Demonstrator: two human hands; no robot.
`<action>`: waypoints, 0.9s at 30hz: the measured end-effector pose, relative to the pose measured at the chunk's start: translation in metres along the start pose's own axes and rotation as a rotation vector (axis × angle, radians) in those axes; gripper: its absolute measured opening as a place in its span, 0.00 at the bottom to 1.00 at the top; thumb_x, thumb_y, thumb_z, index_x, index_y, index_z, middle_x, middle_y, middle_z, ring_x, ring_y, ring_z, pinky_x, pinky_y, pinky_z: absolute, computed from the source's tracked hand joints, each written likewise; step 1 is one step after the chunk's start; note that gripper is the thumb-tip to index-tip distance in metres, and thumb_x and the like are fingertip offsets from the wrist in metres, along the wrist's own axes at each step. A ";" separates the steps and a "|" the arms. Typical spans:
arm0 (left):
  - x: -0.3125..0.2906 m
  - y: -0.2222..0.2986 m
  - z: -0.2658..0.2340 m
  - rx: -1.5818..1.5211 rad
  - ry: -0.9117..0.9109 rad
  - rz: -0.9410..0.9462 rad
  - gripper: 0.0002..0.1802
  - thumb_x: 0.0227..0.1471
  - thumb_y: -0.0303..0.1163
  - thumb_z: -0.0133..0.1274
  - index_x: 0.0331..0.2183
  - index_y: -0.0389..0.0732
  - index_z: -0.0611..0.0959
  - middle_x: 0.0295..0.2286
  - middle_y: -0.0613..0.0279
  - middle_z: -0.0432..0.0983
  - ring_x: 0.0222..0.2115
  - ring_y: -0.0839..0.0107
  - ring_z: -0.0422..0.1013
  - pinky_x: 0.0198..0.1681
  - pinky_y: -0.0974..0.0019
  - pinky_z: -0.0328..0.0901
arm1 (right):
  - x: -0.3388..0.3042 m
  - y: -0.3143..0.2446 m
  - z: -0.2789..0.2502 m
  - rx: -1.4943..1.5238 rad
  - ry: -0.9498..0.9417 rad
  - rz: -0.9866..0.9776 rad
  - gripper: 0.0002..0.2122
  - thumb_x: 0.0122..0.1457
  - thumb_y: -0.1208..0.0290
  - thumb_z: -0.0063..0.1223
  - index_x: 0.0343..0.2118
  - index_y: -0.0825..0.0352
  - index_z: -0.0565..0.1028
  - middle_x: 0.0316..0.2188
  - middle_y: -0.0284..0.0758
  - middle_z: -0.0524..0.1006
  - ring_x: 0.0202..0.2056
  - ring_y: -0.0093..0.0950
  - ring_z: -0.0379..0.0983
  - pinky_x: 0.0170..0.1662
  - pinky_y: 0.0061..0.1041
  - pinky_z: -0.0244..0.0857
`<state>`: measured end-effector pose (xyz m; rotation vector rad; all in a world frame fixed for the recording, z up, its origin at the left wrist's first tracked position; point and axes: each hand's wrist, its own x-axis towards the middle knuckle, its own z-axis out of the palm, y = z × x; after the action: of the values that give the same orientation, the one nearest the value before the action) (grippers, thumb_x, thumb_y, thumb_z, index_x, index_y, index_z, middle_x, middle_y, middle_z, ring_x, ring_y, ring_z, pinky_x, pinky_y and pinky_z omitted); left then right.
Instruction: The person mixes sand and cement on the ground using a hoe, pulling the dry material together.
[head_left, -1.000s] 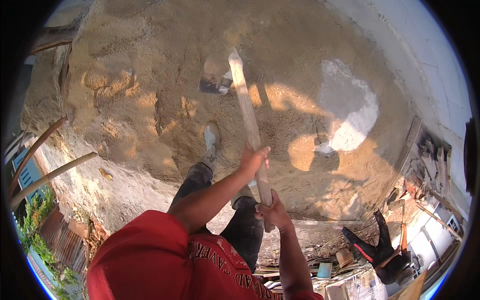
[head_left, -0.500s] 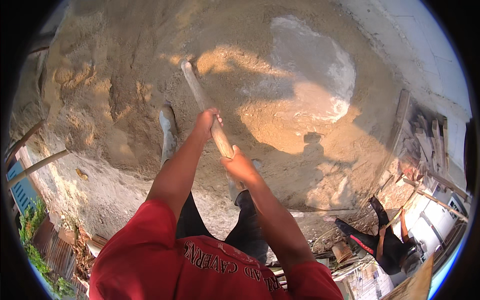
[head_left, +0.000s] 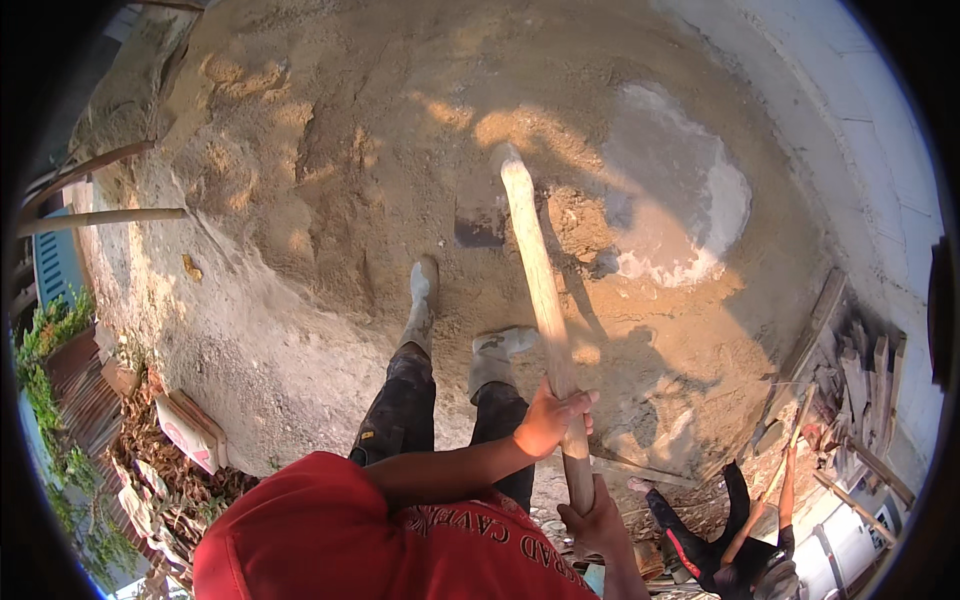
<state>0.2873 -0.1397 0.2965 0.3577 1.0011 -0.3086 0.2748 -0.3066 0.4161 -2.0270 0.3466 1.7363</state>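
A long pale wooden handle (head_left: pixel 540 270) slants across the middle, and a flat, dirt-smeared hoe blade (head_left: pixel 480 225) shows beside its far end. My left hand (head_left: pixel 556 416) wraps round the lower handle. Closer to my body, my right hand (head_left: pixel 594 518) grips it near the butt, with the fingers partly hidden. The blade lies over damp brown sand (head_left: pixel 400 190), left of a pool of grey water (head_left: pixel 665 175) with a whitish rim.
My boots (head_left: pixel 424 285) stand in the sand. A concrete wall (head_left: pixel 850 130) curves along the right, with wooden planks (head_left: pixel 868 380) below it. Another person (head_left: pixel 740 545) holds a long handle at the lower right. Poles (head_left: pixel 110 218) jut in from the left.
Both my hands have moved right and back toward my body with the hoe. The blade has come into view beside the pool, and my right boot has turned outward.
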 end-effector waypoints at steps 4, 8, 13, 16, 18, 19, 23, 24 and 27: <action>0.091 0.073 -0.062 0.366 0.353 0.230 0.15 0.52 0.26 0.59 0.37 0.36 0.70 0.20 0.63 0.68 0.17 0.71 0.69 0.16 0.65 0.65 | 0.152 -0.046 0.036 0.322 -0.193 -0.217 0.20 0.55 0.72 0.59 0.48 0.67 0.64 0.21 0.32 0.72 0.18 0.23 0.70 0.20 0.26 0.65; 0.238 0.173 -0.181 0.414 0.486 0.229 0.07 0.53 0.30 0.56 0.28 0.38 0.75 0.18 0.63 0.68 0.18 0.70 0.69 0.21 0.62 0.67 | 0.325 -0.131 0.101 0.492 -0.260 -0.301 0.19 0.55 0.74 0.57 0.48 0.68 0.65 0.19 0.31 0.71 0.15 0.23 0.68 0.17 0.25 0.63; 0.307 0.165 -0.213 0.344 0.393 0.123 0.04 0.53 0.30 0.53 0.28 0.42 0.76 0.20 0.65 0.69 0.19 0.70 0.68 0.24 0.61 0.68 | 0.392 -0.129 0.094 0.213 -0.097 -0.300 0.28 0.52 0.64 0.60 0.54 0.73 0.66 0.25 0.44 0.78 0.24 0.34 0.78 0.28 0.34 0.71; 0.294 0.087 -0.197 0.171 0.367 0.039 0.05 0.54 0.32 0.51 0.29 0.42 0.75 0.21 0.65 0.68 0.20 0.70 0.68 0.25 0.62 0.69 | 0.343 -0.080 0.056 0.144 -0.077 -0.169 0.27 0.52 0.64 0.60 0.52 0.73 0.67 0.25 0.42 0.78 0.23 0.30 0.77 0.27 0.33 0.71; 0.277 0.058 -0.160 0.067 0.343 0.008 0.05 0.54 0.32 0.51 0.30 0.42 0.75 0.21 0.65 0.68 0.20 0.70 0.68 0.26 0.62 0.70 | 0.301 -0.069 0.019 0.129 -0.075 -0.123 0.22 0.54 0.65 0.59 0.48 0.71 0.67 0.23 0.37 0.75 0.21 0.26 0.73 0.24 0.29 0.68; 0.261 0.044 -0.149 -0.034 0.339 0.003 0.05 0.53 0.32 0.51 0.31 0.41 0.75 0.22 0.64 0.68 0.20 0.69 0.68 0.26 0.62 0.70 | 0.273 -0.066 0.006 0.134 -0.076 -0.130 0.17 0.56 0.66 0.58 0.44 0.70 0.68 0.22 0.33 0.72 0.19 0.22 0.69 0.22 0.26 0.65; 0.186 -0.011 -0.085 -0.158 0.249 -0.011 0.03 0.54 0.30 0.50 0.30 0.41 0.75 0.22 0.64 0.69 0.19 0.69 0.69 0.23 0.59 0.69 | 0.163 -0.034 -0.027 -0.018 0.028 -0.101 0.17 0.56 0.66 0.58 0.45 0.69 0.70 0.22 0.34 0.72 0.19 0.23 0.69 0.23 0.27 0.64; 0.162 -0.028 -0.073 -0.209 0.188 0.015 0.04 0.54 0.29 0.50 0.29 0.41 0.75 0.21 0.64 0.69 0.20 0.69 0.70 0.23 0.60 0.70 | 0.131 -0.028 -0.032 -0.053 0.054 -0.120 0.18 0.55 0.67 0.58 0.47 0.69 0.70 0.23 0.35 0.73 0.19 0.24 0.69 0.24 0.27 0.65; 0.076 -0.052 -0.014 -0.271 0.141 -0.059 0.06 0.54 0.28 0.54 0.31 0.41 0.73 0.22 0.64 0.69 0.21 0.68 0.71 0.24 0.61 0.70 | 0.032 -0.010 -0.044 -0.165 0.126 -0.034 0.21 0.54 0.69 0.58 0.51 0.69 0.69 0.24 0.36 0.74 0.20 0.25 0.70 0.26 0.28 0.66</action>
<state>0.2933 -0.1875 0.2168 0.1050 1.1775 -0.1987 0.3237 -0.3164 0.3912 -2.2523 0.2126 1.6688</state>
